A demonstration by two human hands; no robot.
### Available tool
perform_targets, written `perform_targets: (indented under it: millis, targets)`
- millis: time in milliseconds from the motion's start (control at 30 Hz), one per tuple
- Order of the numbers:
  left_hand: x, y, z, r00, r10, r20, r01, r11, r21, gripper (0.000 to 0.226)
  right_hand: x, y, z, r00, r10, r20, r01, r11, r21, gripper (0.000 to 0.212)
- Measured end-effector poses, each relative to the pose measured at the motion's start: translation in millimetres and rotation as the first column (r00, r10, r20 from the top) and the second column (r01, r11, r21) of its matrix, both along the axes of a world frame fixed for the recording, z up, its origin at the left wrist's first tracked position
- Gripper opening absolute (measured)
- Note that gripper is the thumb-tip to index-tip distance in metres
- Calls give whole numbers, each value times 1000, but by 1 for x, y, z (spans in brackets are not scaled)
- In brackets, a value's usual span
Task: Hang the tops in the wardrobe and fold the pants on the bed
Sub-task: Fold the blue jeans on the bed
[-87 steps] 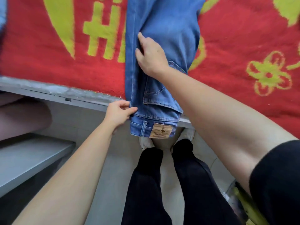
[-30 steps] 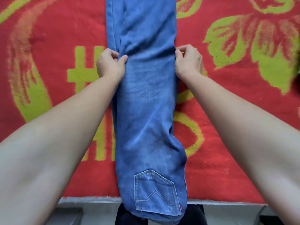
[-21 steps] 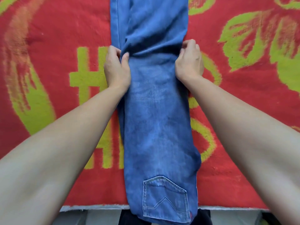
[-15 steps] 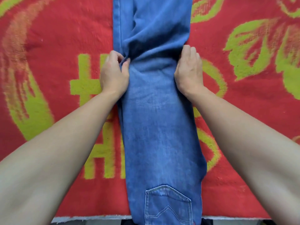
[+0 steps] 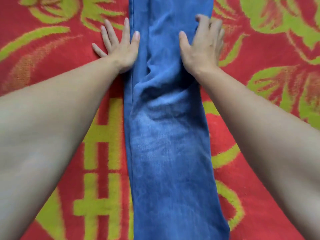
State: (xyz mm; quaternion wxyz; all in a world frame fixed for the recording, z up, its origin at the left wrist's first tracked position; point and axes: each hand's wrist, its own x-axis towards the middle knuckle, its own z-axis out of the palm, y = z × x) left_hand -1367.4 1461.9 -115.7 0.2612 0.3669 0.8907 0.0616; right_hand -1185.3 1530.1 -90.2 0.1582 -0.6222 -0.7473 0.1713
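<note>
On the red-and-yellow blanket (image 5: 270,54), the left hand (image 5: 121,45) lies flat, fingers spread, at the left edge of the blue jeans (image 5: 170,144) — a long strip down the frame's centre — while the right hand (image 5: 203,44) presses flat on their right edge.

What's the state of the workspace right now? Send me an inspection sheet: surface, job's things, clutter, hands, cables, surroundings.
Surface: red blanket with a yellow-green pattern, lying flat.
Job's things: blue jeans laid out lengthwise down the middle, with a bunched crease across them just below the hands.
Clutter: nothing seen.
Hands: left hand flat with fingers spread, mostly on the blanket, thumb on the jeans' left edge; right hand flat on the jeans' right edge, fingers blurred. Neither grips anything.
Cables: nothing seen.
Surroundings: nothing seen; the blanket fills the view.
</note>
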Motion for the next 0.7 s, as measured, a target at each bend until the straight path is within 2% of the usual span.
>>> perform_targets:
  millis: [133,200,267,367,433,500,533,567,633,667,700]
  targets:
    - [3,3,-13,996,-2,-89,2,1000,-7,60,-56,35,13,990,123,75,-133,980,150,45]
    - [1,3,-14,996,-5,-91,4,1000,-11,61,-81,51,13,984,160,78,-165,984,68,51]
    - [0,4,-14,996,-13,-85,11,1000,-27,61,-95,62,9,983,176,43,-171,981,-95,58]
    - [-1,5,-11,998,-26,-49,23,998,-55,62,-101,80,4,973,225,54,-213,962,-172,42]
    - [-1,7,-9,999,-24,-30,22,997,-68,62,-106,87,8,978,204,-44,-206,976,-65,26]
    - [-2,7,-12,999,-10,-34,8,997,-71,61,-115,92,13,944,157,-291,-126,984,122,6]
    - [-2,7,-14,999,-2,-47,-1,998,-70,62,-121,94,15,917,159,-365,-108,982,155,10]
    - [-1,7,-16,998,-1,-64,-4,997,-71,65,-127,95,15,908,221,-357,-178,973,149,17]
    - [2,6,-18,996,1,-91,-7,998,-65,70,-134,95,7,899,414,-141,-420,907,-17,31]
    - [4,5,-18,994,11,-107,-17,998,-53,70,-135,96,4,884,465,-51,-468,876,-115,35]
    - [4,6,-18,992,23,-122,-28,999,-38,68,-132,99,2,884,464,-45,-466,874,-139,34]
